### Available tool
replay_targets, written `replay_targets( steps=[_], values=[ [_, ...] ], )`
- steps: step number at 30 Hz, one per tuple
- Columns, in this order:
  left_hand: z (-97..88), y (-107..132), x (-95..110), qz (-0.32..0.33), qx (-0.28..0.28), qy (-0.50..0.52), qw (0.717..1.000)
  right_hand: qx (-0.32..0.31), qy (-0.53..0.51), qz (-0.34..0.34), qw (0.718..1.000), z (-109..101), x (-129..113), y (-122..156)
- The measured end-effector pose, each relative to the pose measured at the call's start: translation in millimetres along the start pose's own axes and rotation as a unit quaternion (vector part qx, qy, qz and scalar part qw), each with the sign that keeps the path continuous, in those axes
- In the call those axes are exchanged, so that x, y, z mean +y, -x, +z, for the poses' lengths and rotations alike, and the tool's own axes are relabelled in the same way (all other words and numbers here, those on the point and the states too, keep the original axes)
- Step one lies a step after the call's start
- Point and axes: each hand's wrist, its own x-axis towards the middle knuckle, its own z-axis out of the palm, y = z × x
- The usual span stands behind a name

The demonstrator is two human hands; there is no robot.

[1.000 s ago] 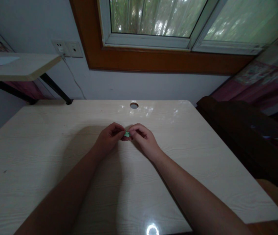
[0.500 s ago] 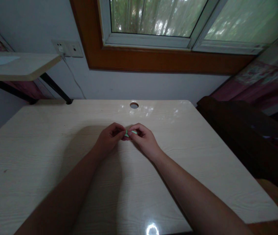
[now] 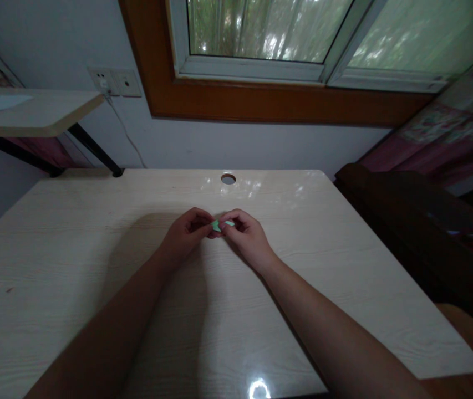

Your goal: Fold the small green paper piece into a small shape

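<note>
Both hands, left [image 3: 184, 235] and right [image 3: 244, 235], pinching green scrap [image 3: 217, 225] above tabletop [image 3: 344, 266]; cable hole [image 3: 228, 178] beyond, dark furniture [image 3: 419, 233] right.

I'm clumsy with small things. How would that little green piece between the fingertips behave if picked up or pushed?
Probably very light: the left hand and right hand hold the green piece with fingertips alone. It looks thin, so likely bendable, though too small to be sure. On the glossy table it might slide easily.
</note>
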Motion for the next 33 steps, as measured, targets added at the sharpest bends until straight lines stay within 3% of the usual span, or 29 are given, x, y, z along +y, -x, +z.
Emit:
replay_targets(
  steps=[6,14,33],
  values=[
    [-0.5,2,4,-0.005,-0.001,0.005,1.0,0.03,0.007,-0.008,0.999,-1,-2,-1],
    [-3.7,-1,0,-0.026,-0.046,-0.062,0.997,0.029,0.006,-0.013,0.999,1,-5,-1],
    [-2.4,0,0,-0.013,-0.02,-0.036,0.999,0.006,-0.04,-0.002,0.999,6,-10,1]
  ],
)
